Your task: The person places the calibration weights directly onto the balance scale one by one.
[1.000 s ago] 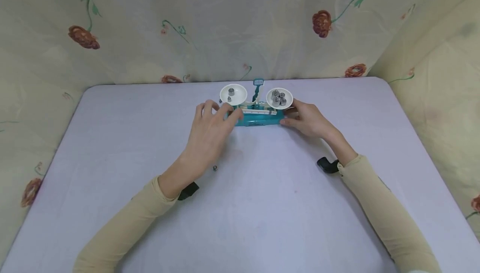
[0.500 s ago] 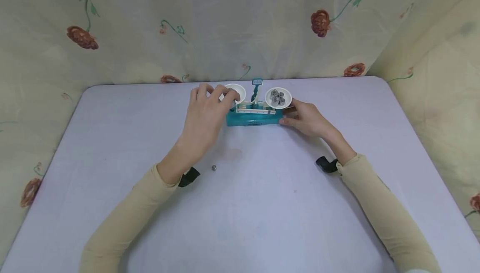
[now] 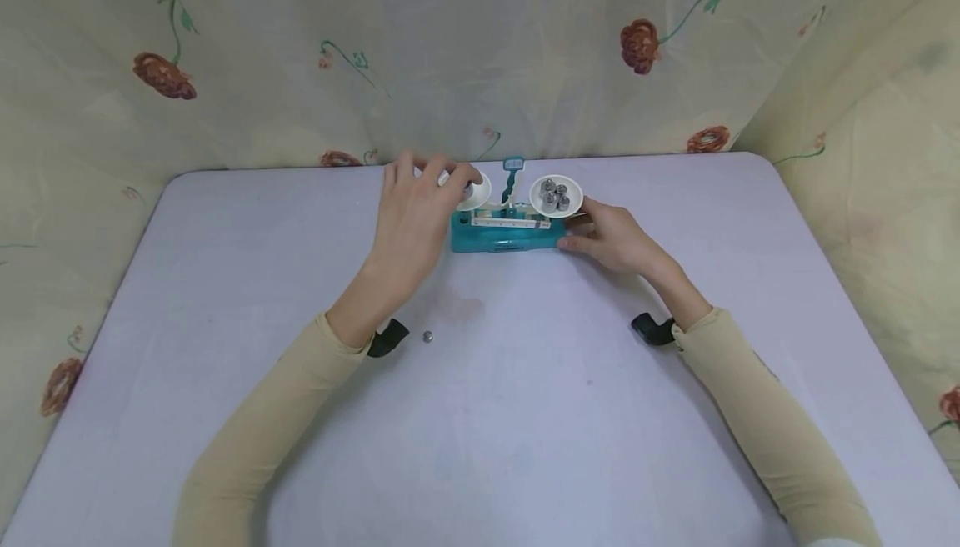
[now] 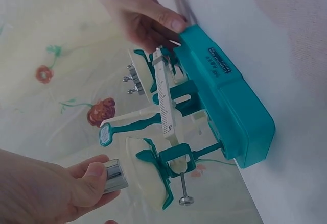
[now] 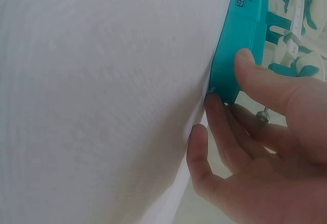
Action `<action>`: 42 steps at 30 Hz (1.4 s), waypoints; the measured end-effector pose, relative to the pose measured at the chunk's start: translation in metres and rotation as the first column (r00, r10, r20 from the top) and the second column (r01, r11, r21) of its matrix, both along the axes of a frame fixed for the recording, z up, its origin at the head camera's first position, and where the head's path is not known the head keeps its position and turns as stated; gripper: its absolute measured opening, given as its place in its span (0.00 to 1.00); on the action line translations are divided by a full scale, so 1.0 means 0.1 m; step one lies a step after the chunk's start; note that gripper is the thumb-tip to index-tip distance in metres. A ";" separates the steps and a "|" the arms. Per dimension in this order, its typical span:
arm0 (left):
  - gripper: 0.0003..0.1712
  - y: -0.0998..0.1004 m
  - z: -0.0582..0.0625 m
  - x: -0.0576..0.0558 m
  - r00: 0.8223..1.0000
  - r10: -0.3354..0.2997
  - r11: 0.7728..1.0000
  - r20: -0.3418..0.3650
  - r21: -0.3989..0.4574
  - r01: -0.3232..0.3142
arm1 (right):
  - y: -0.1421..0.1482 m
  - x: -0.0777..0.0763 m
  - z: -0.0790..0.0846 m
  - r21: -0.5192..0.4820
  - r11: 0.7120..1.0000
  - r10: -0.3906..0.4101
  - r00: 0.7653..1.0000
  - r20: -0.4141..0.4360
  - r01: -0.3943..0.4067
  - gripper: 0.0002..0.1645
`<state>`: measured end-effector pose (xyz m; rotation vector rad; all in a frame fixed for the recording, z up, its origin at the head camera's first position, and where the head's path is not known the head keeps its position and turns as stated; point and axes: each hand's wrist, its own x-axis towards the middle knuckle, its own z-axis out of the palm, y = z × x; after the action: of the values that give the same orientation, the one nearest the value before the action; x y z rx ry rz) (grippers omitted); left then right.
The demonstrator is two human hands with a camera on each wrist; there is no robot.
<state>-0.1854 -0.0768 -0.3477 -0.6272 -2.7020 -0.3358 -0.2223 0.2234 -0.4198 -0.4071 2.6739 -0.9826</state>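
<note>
A teal balance scale [image 3: 506, 238] with two white pans stands near the table's back edge. Over its left pan [image 3: 480, 198], my left hand [image 3: 411, 230] pinches a shiny metal cylinder weight [image 4: 115, 177] between thumb and fingers; the left wrist view shows a small gap between this weight and the pan [image 4: 140, 170]. At the scale's right end, my right hand [image 3: 615, 240] grips the base [image 5: 230, 45], thumb on its front face and fingers at its end. Several knobbed metal weights [image 3: 555, 194] sit in the right pan [image 3: 577, 207].
One small metal weight [image 3: 427, 336] lies on the white-covered table [image 3: 510, 414], in front of the scale. Black wrist camera mounts [image 3: 654, 330] stick out near both cuffs. A flowered curtain [image 3: 420, 47] hangs right behind the back edge.
My left hand has moved from the scale's left front back over the left pan, and a weight now shows between its fingers. My right hand keeps its grip on the base.
</note>
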 end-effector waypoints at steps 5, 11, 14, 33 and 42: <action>0.16 0.05 -0.01 -0.05 1.000 -0.015 1.000 -0.002 -0.002 0.015 | 0.00 0.00 0.00 -0.003 1.000 -0.001 1.000 0.001 0.001 0.39; 0.17 0.11 -0.04 -0.12 1.000 -0.020 0.999 0.008 -0.027 0.020 | 0.00 0.01 0.00 -0.014 1.000 0.002 1.000 0.004 -0.002 0.40; 0.18 0.13 -0.07 -0.15 1.000 -0.025 0.999 -0.006 -0.034 0.025 | 0.00 0.01 0.00 -0.018 1.000 0.007 1.000 0.005 -0.007 0.41; 0.18 0.16 -0.10 -0.21 1.000 -0.014 0.997 0.005 -0.072 0.015 | 0.01 0.01 -0.01 -0.015 1.000 0.002 1.000 0.002 -0.002 0.42; 0.19 0.15 -0.10 -0.22 1.000 -0.020 0.998 0.025 -0.054 0.021 | 0.01 0.01 0.01 -0.016 1.000 0.001 1.000 0.012 -0.001 0.41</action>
<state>-0.2074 -0.0620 -0.3573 -0.6704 -2.7375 -0.2774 -0.2212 0.2243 -0.4189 -0.4046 2.6568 -1.0030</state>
